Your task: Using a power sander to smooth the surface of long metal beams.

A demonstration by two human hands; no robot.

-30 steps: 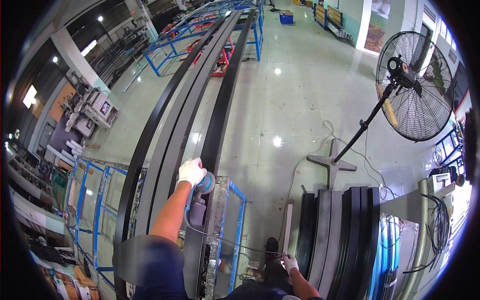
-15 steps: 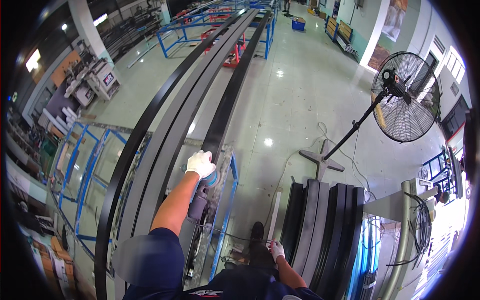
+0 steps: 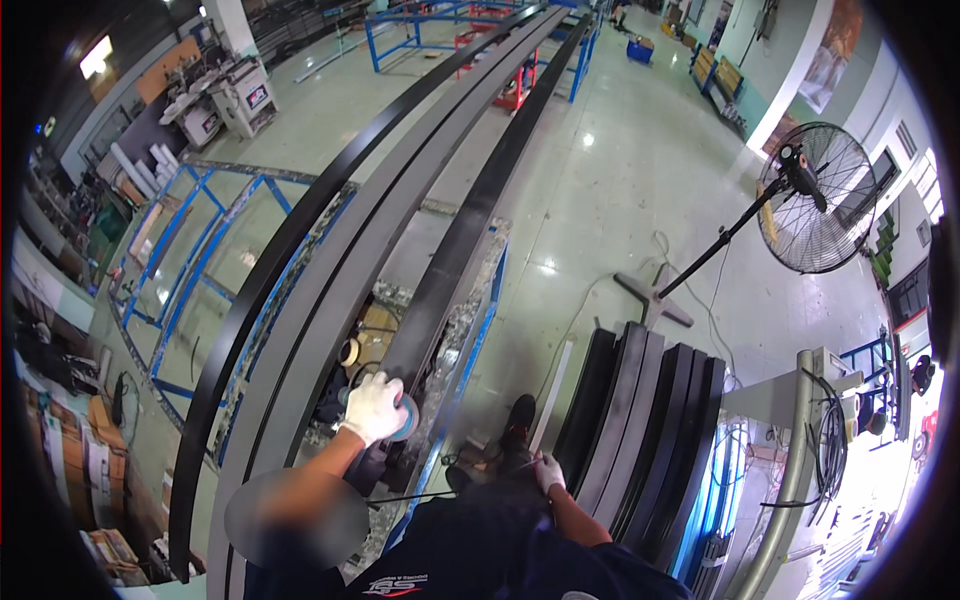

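My left hand [image 3: 373, 408], in a white work glove, is closed over the top of a sander with a teal round base [image 3: 406, 420]. The sander sits on the near part of a dark, long metal profile [image 3: 425, 320]. A black cord [image 3: 415, 496] runs from the tool across in front of my body. My right hand [image 3: 547, 472], also gloved, is pinched around this cord, low by my right side. Left of the sander lie two grey profiles [image 3: 330, 265] side by side, and beyond them a black one [image 3: 262, 290].
Blue metal frames [image 3: 478, 325] with speckled tops bear the profiles. More dark and grey profiles [image 3: 640, 440] stand at my right. A black pedestal fan [image 3: 815, 198] stands farther off. A roll of tape [image 3: 349, 352] lies between the profiles.
My left hand has drawn the sander nearer to my body along the dark profile. The view has shifted; my right hand still holds the cord.
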